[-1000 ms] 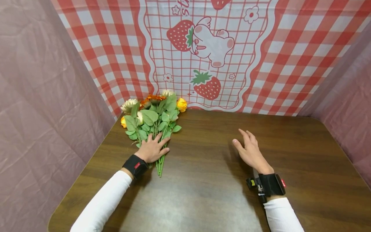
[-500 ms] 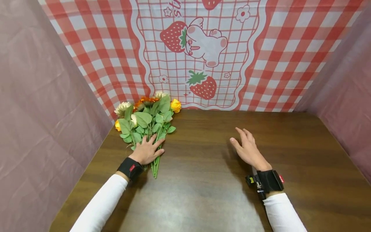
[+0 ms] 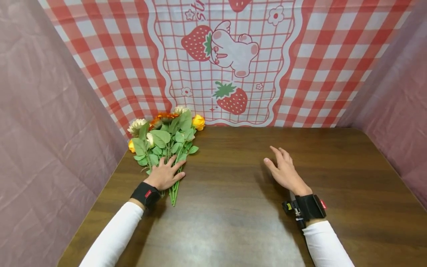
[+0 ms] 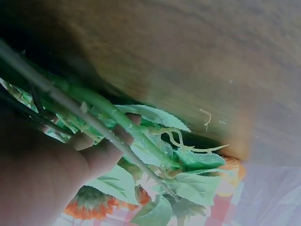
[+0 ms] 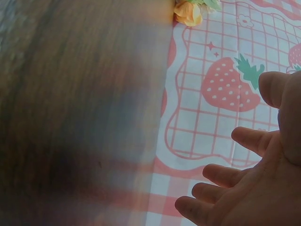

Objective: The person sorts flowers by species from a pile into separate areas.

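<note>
A bunch of flowers (image 3: 161,138) lies at the table's back left, its orange, cream and yellow heads toward the cloth and its green stems (image 3: 174,195) toward the front. Over the stems rests my left hand (image 3: 164,175), fingers spread and fairly straight. In the left wrist view the stems (image 4: 101,125) pass close by the fingers, with leaves and an orange flower (image 4: 91,202) beyond; the palm side is partly hidden. My right hand (image 3: 284,173) hovers over the right half of the table, fingers extended and slightly bent, holding nothing. Its fingers (image 5: 221,175) also show in the right wrist view.
The brown wooden table (image 3: 227,222) spans the front. A red-and-white checked cloth (image 3: 320,66) with strawberry prints hangs along its back edge. Pinkish curtains (image 3: 43,129) hang at both sides. A black strap with a camera (image 3: 304,208) sits on the right wrist.
The whole head view has shifted, so flowers and hands appear a little further left. Relative to the table, the left hand stays on the stems and the right hand barely moves.
</note>
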Demonstrator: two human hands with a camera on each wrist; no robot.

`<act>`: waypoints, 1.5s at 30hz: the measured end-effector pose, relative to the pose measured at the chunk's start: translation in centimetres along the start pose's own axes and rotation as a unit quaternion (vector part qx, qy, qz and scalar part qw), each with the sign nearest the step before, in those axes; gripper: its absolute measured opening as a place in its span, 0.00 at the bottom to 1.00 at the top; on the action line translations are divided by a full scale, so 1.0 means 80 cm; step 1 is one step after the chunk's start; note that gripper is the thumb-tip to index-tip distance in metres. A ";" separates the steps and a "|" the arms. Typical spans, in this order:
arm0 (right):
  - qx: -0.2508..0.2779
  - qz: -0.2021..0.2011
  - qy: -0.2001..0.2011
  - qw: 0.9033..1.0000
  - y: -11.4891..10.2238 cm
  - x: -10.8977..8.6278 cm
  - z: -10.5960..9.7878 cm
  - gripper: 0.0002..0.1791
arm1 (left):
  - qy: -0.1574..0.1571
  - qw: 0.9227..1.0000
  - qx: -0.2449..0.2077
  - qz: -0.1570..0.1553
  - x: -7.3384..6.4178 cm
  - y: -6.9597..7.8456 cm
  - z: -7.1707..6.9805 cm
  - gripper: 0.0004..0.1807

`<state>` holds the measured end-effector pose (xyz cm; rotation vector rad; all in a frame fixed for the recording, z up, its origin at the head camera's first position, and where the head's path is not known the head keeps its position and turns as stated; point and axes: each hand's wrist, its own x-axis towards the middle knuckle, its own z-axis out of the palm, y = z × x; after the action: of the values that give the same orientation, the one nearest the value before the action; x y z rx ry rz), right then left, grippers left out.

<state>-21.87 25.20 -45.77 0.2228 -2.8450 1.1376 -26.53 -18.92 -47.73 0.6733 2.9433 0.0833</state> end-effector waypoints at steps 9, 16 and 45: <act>-0.004 0.001 -0.002 1.000 0.000 0.003 -0.004 0.38 | -0.023 0.999 -0.045 -0.018 0.003 0.005 -0.011 0.34; -0.002 0.001 0.003 1.000 -0.003 0.003 -0.006 0.38 | -0.005 0.996 -0.052 -0.071 -0.006 0.033 -0.048 0.36; -0.005 0.001 0.018 1.000 0.000 -0.002 -0.014 0.38 | 0.051 0.964 -0.108 -0.236 0.004 0.055 -0.046 0.08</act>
<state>-21.73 25.98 -44.96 0.1971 -2.8206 1.1160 -25.38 -14.95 -43.77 -0.0690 3.0367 0.3938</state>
